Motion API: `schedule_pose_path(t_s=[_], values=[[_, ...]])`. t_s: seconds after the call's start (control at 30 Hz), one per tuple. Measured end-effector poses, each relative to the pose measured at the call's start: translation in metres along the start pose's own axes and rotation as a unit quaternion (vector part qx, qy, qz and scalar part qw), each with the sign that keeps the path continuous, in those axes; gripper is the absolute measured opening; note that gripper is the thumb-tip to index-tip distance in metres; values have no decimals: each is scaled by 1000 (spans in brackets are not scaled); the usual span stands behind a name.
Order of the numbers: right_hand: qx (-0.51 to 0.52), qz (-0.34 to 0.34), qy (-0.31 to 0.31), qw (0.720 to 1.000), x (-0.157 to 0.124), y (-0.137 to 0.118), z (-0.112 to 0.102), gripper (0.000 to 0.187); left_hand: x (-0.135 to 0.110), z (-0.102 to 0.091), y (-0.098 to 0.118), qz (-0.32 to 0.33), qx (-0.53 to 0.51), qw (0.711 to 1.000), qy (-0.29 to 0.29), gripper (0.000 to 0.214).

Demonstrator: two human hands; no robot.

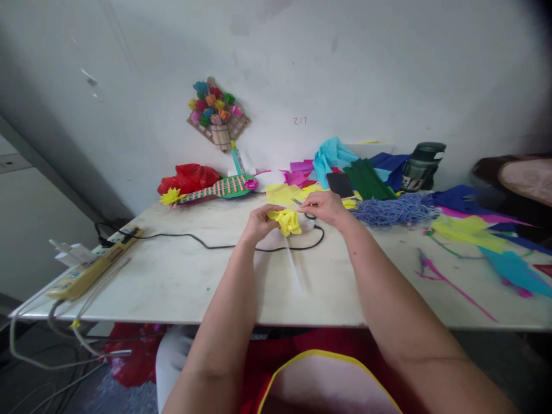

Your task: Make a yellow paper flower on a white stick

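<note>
My left hand (259,223) is closed on a yellow crepe-paper flower (288,221), its fingers pinching the flower's left side. A thin whitish strip (293,264) hangs below the flower toward the table. My right hand (323,207) is closed just right of the flower, fingertips close to its upper edge. Out of that hand juts the pointed blade of a pair of scissors (296,202), and a dark handle loop shows beneath the fingers. Whether the right fingertips also pinch the paper, I cannot tell.
A black cable (207,247) crosses the table from a power strip (95,264). Behind lie a green paper-decorated instrument shape (228,187), crepe-paper sheets (371,178) and a phone (339,185). Right stand tangled blue cord (392,210) and a dark bottle (423,167).
</note>
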State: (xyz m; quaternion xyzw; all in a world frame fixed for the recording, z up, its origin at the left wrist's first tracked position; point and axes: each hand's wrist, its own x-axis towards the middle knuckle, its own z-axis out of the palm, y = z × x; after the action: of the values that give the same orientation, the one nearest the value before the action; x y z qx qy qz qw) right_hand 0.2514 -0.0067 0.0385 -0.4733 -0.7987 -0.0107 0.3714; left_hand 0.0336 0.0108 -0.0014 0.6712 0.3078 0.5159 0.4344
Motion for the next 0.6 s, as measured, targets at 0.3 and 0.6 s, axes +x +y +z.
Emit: schedule_pose_path(t_s=[0.3, 0.6], values=[[-37, -8, 3, 999, -1, -7, -4, 15, -1, 1, 1, 2, 10, 1000, 2, 39], [-66, -18, -1, 998, 0, -11, -5, 14, -2, 1, 2, 4, 1, 1000, 0, 38]])
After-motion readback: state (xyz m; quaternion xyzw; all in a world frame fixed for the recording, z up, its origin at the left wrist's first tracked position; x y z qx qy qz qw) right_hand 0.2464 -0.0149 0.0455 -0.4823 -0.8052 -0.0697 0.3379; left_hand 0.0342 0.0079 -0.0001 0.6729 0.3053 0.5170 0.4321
